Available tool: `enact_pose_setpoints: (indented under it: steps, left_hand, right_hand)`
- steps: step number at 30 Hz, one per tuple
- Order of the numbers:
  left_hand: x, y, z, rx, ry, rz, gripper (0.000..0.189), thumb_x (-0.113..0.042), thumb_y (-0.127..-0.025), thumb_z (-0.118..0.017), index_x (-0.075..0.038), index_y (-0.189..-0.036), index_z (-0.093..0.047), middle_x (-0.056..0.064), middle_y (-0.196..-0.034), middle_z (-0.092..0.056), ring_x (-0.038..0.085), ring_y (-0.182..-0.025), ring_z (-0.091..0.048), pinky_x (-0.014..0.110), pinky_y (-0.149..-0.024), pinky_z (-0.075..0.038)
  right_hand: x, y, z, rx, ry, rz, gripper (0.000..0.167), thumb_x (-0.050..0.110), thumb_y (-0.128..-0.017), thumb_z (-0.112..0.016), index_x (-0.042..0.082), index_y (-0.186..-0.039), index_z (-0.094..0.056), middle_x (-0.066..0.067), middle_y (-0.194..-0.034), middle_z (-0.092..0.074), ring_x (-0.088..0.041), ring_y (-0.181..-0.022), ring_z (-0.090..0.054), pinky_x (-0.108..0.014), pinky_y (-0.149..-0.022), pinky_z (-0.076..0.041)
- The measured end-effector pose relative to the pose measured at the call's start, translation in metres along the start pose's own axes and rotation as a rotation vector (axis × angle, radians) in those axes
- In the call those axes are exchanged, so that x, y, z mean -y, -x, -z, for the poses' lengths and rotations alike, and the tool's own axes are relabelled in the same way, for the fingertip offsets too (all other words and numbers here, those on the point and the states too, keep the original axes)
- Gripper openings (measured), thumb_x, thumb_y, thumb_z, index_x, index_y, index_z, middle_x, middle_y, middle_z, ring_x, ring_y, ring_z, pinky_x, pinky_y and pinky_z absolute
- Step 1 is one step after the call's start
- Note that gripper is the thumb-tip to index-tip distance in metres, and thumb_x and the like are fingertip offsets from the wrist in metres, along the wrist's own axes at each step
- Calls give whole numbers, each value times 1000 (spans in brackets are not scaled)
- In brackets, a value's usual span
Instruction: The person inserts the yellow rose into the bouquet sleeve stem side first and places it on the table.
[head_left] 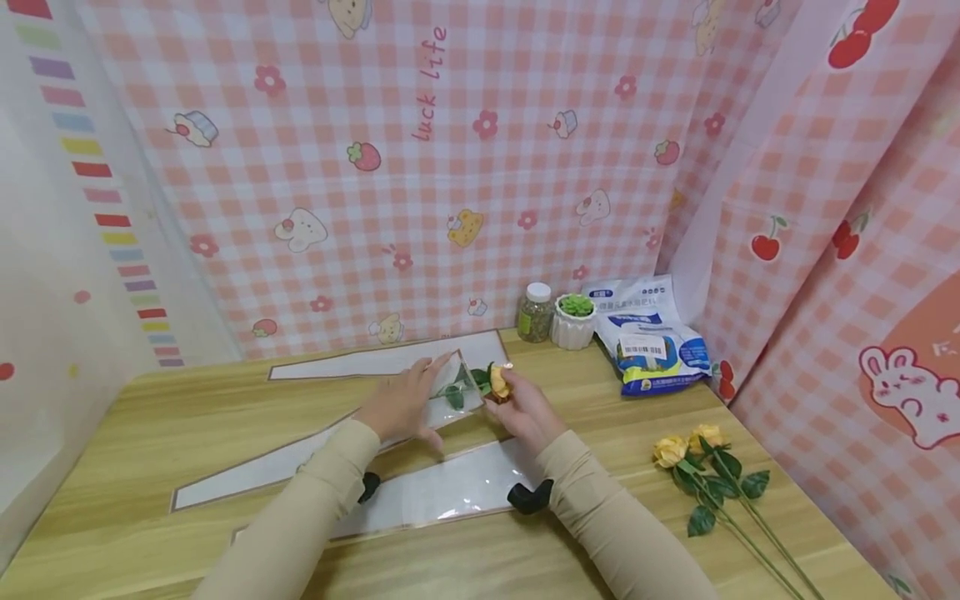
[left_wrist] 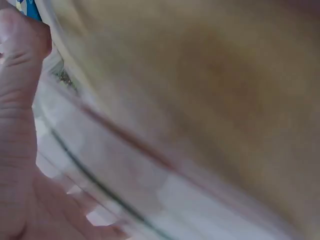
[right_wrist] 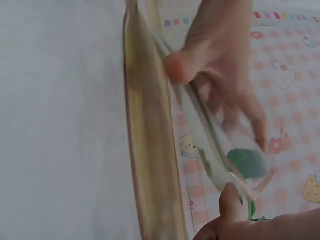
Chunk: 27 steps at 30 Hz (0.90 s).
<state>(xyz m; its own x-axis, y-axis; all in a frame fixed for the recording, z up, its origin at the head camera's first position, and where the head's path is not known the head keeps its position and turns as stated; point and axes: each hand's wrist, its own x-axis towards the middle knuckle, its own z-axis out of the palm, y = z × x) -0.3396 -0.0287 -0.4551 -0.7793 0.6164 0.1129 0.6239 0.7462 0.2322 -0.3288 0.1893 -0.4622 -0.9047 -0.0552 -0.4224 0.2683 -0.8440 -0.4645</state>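
Note:
A yellow artificial rose (head_left: 499, 382) lies partly in a clear flower sleeve (head_left: 468, 385); its bloom sticks out at the wide end, and green leaves show through the film. My right hand (head_left: 529, 415) pinches the rose right by the bloom. Spread around the sleeve is my left hand (head_left: 401, 398), its fingers extended along the film and its thumb (left_wrist: 17, 115) standing apart. Inside the sleeve the dark green stem (left_wrist: 95, 182) runs past the left palm. The sleeve is raised at the wide end, as the right wrist view shows, with a leaf (right_wrist: 247, 162) inside.
More flat sleeves lie on the wooden table: one at the back (head_left: 375, 362), one near the forearms (head_left: 442, 487). Two yellow roses (head_left: 697, 446) rest at the right. Behind stand a lidded jar (head_left: 535, 315), a potted succulent (head_left: 574, 323) and plastic packets (head_left: 656, 358) by the checked curtain (head_left: 450, 183).

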Motion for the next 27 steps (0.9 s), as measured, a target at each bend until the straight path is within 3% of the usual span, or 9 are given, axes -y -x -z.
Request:
enact_pose_setpoints:
  steps: [2, 5, 9, 13, 16, 21, 27]
  left_hand:
    - [2, 1, -5, 25, 7, -17, 141, -58, -61, -91, -19, -163, -3, 25, -157, -33, 45, -137, -44, 64, -96, -50]
    - [6, -1, -9, 7, 23, -64, 125, -35, -74, -91, -21, -163, -4, 22, -154, -39, 40, -135, -47, 57, -99, -50]
    - [8, -3, -8, -18, 68, -139, 113, -12, -77, -82, -21, -163, -9, 23, -148, -45, 39, -130, -50, 52, -103, -49]
    - [7, -3, -3, 20, 118, -154, 110, -9, -78, -79, -24, -163, -11, 23, -146, -44, 37, -126, -52, 51, -100, -51]
    - [6, -3, -1, 45, 131, -145, 108, -9, -79, -77, -30, -163, -11, 20, -145, -43, 33, -119, -54, 47, -93, -54]
    - [5, -7, 4, 45, 136, -129, 110, -10, -78, -76, -36, -163, -11, 18, -144, -42, 30, -114, -54, 43, -85, -56]
    - [7, -11, 8, 57, 156, -94, 109, -8, -80, -76, -42, -161, -11, 17, -145, -38, 28, -111, -50, 38, -75, -56]
  right_hand:
    - [-1, 3, -2, -3, -14, -11, 50, 12, -109, -38, -2, -156, -24, -19, -160, -25, -30, -149, -27, -44, -122, -26]
    - [-2, 5, -3, 7, 21, -3, 50, 15, -110, -38, -2, -154, -26, -20, -157, -27, -31, -148, -27, -47, -122, -25]
    - [-2, 8, -3, 18, 192, 89, 43, 18, -110, -40, -4, -146, -36, -20, -139, -40, -34, -138, -36, -54, -120, -26]
    - [-1, 10, -2, 1, 419, 210, 37, 19, -108, -45, -4, -137, -46, -13, -118, -51, -28, -118, -49, -57, -117, -31]
    - [-1, 11, -3, -10, 520, 254, 34, 20, -107, -50, -3, -132, -50, -8, -109, -56, -21, -104, -53, -55, -112, -36]
    - [-3, 11, -5, -21, 569, 274, 26, 20, -105, -54, -1, -122, -55, -3, -100, -57, -15, -90, -55, -42, -96, -44]
    - [-6, 14, -8, -37, 598, 319, 30, 19, -103, -59, 0, -126, -53, -4, -108, -56, -15, -93, -54, -32, -86, -45]
